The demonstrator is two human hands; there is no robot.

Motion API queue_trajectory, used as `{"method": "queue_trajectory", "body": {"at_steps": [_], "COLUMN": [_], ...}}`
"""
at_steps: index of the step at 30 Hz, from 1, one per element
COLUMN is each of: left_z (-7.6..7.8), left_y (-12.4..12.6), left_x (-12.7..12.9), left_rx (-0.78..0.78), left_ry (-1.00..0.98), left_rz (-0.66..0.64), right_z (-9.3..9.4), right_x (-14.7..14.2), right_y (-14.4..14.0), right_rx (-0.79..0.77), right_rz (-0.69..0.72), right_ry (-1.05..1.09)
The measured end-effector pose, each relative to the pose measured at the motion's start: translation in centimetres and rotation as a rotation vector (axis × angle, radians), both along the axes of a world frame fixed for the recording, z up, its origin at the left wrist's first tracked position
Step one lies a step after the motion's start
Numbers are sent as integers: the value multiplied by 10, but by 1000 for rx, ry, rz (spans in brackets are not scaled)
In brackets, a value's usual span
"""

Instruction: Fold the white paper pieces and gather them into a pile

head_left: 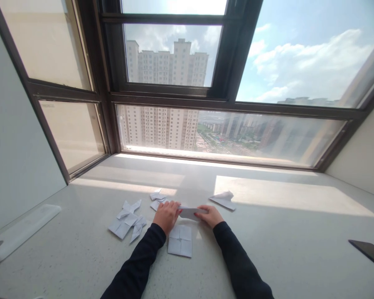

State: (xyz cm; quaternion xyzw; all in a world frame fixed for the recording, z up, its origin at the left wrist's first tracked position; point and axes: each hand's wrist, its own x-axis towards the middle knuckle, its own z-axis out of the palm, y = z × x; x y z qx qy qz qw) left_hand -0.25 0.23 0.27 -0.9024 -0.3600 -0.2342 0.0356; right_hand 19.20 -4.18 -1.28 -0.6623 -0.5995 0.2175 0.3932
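Note:
My left hand (pixel 166 215) and my right hand (pixel 209 215) both press on a folded white paper strip (pixel 190 213) that lies flat on the pale window ledge (pixel 268 249). Each hand pins one end of it with the fingertips. Just in front of my hands, between my dark sleeves, lies a square folded paper (pixel 180 240) with crease lines. Several folded paper shapes (pixel 127 220) lie to the left of my left hand, and smaller ones (pixel 157 198) sit just behind it. A folded paper plane (pixel 223 199) rests behind my right hand.
A long white device (pixel 18 232) lies at the ledge's left edge by the wall. A dark flat phone (pixel 369 252) sits at the far right. A large window (pixel 230 137) closes off the back of the ledge, side walls flank it.

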Motion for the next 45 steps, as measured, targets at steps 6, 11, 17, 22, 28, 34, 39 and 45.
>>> {"method": "queue_trajectory", "body": {"at_steps": [6,11,17,22,28,34,39,45], "left_z": [2,-2,-2,-7,-8,-6,-8,-11], "left_y": [9,6,17,32,30,26,20,5], "left_x": [-6,-1,-18,-34,-31,-17,-5,8], "left_rx": [-25,-43,-19,-194,-359,-461,-754,-1371], "left_ry": [-147,-102,-136,-179,-372,-628,-831,-1055], "left_rz": [117,125,548,690,514,226,-76,-403], "right_z": [13,25,23,34,25,5,5,-5], "right_x": [76,113,114,86,-16,-63,-50,-36], "right_y": [-18,-20,-27,-32,-22,-3,9,10], "right_rx": [-205,-328,-326,-188,-100,-108,162,219], "right_rz": [-192,-351,-495,-580,24,186,64,-154], "right_ry": [-97,-323,-598,-957,-716,-217,545,647]}}
